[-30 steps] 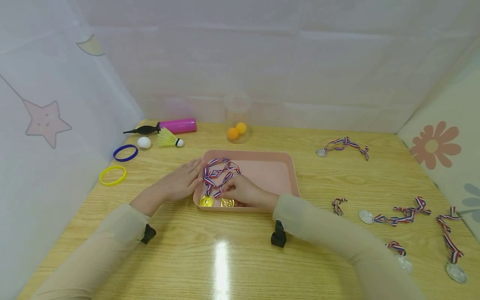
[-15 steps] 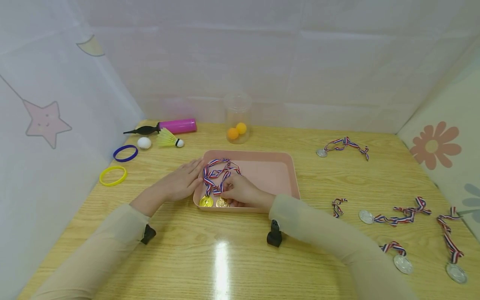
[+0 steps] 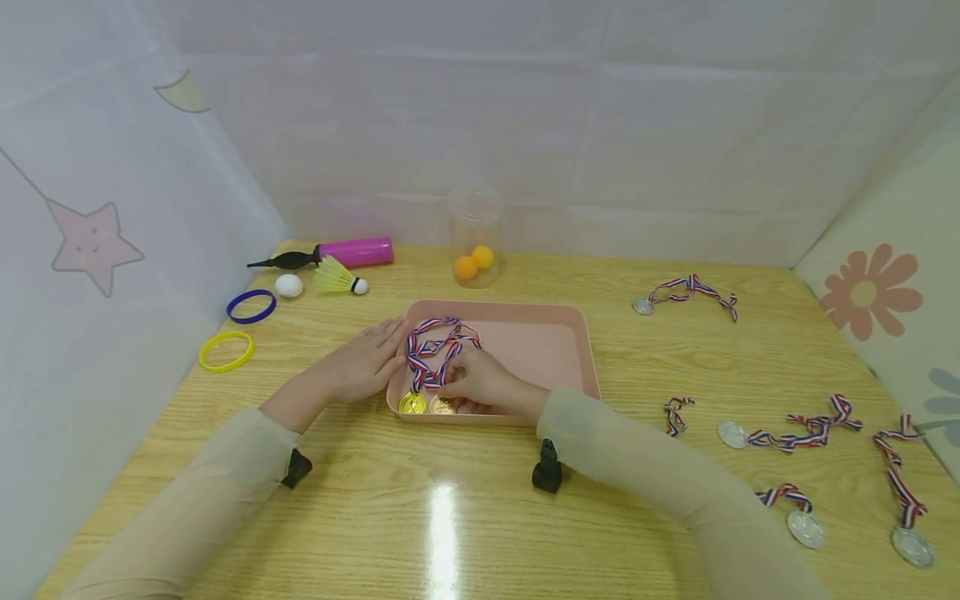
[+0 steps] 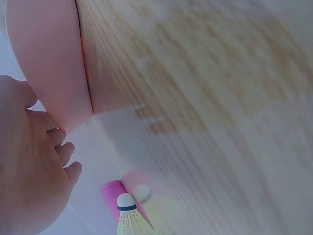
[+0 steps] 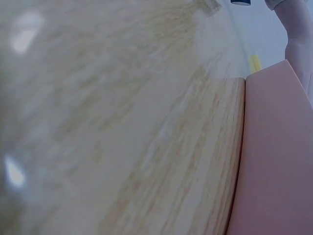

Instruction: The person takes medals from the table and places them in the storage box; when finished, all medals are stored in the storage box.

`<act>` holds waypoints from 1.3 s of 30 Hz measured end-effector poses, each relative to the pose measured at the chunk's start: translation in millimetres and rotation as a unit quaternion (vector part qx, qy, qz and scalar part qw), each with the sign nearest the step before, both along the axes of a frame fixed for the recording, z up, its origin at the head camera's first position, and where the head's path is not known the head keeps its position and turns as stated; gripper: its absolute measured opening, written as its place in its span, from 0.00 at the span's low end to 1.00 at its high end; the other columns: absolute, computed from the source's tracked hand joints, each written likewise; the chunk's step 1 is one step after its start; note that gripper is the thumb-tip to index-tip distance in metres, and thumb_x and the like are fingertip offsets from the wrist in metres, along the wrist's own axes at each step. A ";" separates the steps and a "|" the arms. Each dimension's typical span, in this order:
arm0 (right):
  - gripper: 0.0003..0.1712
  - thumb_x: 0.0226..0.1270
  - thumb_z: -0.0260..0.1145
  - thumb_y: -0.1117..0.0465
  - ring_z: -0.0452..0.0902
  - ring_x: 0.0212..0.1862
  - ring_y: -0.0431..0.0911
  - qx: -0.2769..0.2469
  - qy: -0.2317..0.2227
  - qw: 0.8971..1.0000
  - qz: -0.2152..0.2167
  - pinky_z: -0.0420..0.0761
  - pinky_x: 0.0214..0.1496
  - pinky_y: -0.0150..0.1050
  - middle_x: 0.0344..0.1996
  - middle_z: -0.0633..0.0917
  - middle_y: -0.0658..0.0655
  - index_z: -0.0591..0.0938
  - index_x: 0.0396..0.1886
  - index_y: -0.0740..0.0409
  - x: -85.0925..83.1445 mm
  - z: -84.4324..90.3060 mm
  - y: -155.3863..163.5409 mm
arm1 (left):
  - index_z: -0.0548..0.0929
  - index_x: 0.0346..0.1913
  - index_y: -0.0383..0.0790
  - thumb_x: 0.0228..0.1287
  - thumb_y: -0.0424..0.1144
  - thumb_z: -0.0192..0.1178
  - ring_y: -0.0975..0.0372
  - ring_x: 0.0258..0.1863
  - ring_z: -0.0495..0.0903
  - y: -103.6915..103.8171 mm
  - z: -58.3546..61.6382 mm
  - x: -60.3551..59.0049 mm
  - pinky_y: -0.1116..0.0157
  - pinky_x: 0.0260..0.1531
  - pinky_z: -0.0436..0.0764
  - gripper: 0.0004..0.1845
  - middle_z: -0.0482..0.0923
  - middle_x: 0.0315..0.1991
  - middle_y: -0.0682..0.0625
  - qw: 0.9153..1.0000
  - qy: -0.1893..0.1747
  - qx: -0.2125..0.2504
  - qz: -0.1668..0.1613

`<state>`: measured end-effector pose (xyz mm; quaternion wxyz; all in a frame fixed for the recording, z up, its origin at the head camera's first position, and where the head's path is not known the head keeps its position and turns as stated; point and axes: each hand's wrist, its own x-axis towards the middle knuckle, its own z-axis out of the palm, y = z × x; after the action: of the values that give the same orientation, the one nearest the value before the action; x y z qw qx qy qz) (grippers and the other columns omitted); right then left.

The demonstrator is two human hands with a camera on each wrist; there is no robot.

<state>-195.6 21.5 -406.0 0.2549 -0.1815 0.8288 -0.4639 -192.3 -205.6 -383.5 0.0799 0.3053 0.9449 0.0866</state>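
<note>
At the centre of the head view, a pink tray [image 3: 555, 333] sits on a wooden table [image 3: 450, 517]. The left hand [image 3: 360, 362] lies flat against the tray's left rim, fingers straight and together. The right hand [image 3: 483, 383], inside the tray, pinches a striped ribbon [image 3: 431, 346] above two gold medals [image 3: 426, 404] in its lower-left corner.

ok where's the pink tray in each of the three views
Head: the pink tray lies mid-table, the left hand flat against its left rim, the right hand inside at the gold medals.
Left wrist: top left, its pale pink wall just above the fingers.
Right wrist: right edge, a pink wall against the wooden table.
Shared landmark: the wooden table, meeting the tray in all three views.
</note>
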 end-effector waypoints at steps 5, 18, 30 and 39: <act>0.10 0.55 0.70 0.59 0.74 0.12 0.43 0.021 -0.009 1.000 0.002 0.72 0.10 0.33 0.14 0.81 0.55 0.80 0.24 0.58 -0.2 4.4 4.7 | 0.45 0.70 0.27 0.74 0.42 0.36 0.45 0.69 0.41 1.1 0.8 0.3 0.50 0.65 0.46 0.30 0.40 0.71 0.35 1.000 -0.001 0.001 -0.001; 0.13 0.63 0.64 0.57 0.75 0.23 0.50 0.024 0.035 0.994 0.099 0.80 0.26 0.45 0.28 0.82 0.61 0.81 0.44 0.59 -12.5 59.2 47.0 | 0.45 0.70 0.27 0.74 0.42 0.36 0.44 0.68 0.43 0.2 -2.1 -0.5 0.49 0.65 0.47 0.30 0.40 0.70 0.35 1.000 0.006 0.007 0.000; 0.20 0.67 0.60 0.57 0.74 0.32 0.51 -0.100 0.124 0.987 -0.035 0.79 0.32 0.40 0.34 0.79 0.59 0.75 0.54 0.63 -38.1 110.0 144.5 | 0.45 0.70 0.26 0.74 0.42 0.36 0.44 0.68 0.42 0.9 -1.4 0.1 0.49 0.65 0.47 0.30 0.40 0.70 0.35 1.000 0.003 0.009 0.001; 0.22 0.67 0.59 0.53 0.75 0.32 0.47 -0.070 0.133 0.971 -0.187 0.80 0.32 0.39 0.33 0.79 0.53 0.75 0.53 0.64 -69.5 76.3 214.7 | 0.45 0.70 0.27 0.74 0.42 0.37 0.44 0.68 0.43 0.6 -1.6 -0.4 0.48 0.65 0.47 0.30 0.40 0.71 0.35 1.000 0.001 0.010 0.002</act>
<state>-265.0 236.2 -329.7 0.0382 -0.1010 0.8397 -0.5322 -192.7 -205.0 -385.0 0.0760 0.3046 0.9446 0.0960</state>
